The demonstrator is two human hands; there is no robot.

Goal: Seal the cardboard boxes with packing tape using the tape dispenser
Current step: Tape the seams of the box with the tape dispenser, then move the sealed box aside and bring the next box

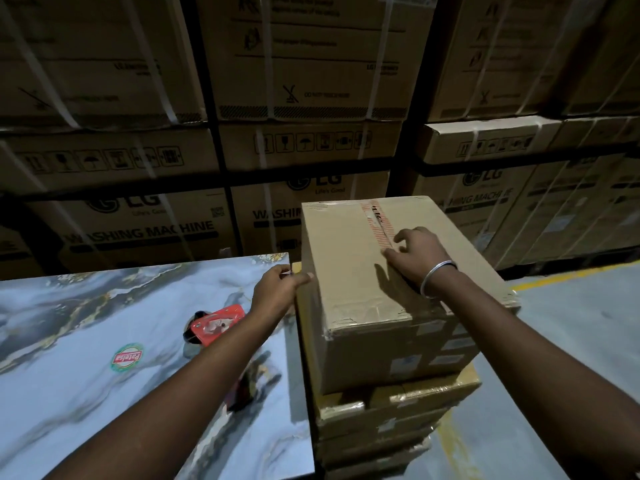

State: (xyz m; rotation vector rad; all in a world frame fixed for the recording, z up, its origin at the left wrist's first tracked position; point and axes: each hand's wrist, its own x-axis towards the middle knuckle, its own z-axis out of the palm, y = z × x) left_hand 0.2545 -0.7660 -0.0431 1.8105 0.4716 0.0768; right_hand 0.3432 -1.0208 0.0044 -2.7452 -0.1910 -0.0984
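On one cardboard box (349, 271) – two hands: left hand (278, 289), right hand (417, 259)

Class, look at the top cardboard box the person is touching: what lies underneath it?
The top cardboard box sits on a stack of flatter cardboard boxes beside the marble-patterned table. Only their near edges show. What the stack itself rests on is hidden below the frame.
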